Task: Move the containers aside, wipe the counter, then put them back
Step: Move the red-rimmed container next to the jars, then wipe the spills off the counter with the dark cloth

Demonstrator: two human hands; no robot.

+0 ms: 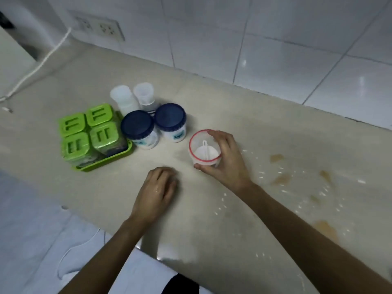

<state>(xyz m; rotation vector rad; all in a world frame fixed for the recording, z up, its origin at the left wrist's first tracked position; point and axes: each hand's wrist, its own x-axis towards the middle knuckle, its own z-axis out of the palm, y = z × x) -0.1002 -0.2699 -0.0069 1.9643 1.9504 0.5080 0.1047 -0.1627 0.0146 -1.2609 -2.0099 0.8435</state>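
My right hand (226, 158) grips a small clear container with a red rim (203, 148) that holds white powder and a white scoop, on the beige counter (244, 124). My left hand (158, 190) rests palm down on the counter with fingers curled and nothing in it. To the left stand two white jars with dark blue lids (137, 126) (170, 117). Behind them are two translucent plastic bottles (123, 99) (145, 94). A green tray (110, 159) carries several green-lidded spice jars (89, 132).
Brown stains (281, 179) and scattered white grains (261, 172) mark the counter on the right. A tiled wall runs along the back, with sockets (101, 27) and a white cable (38, 66) at the far left. The counter's front edge lies near my forearms.
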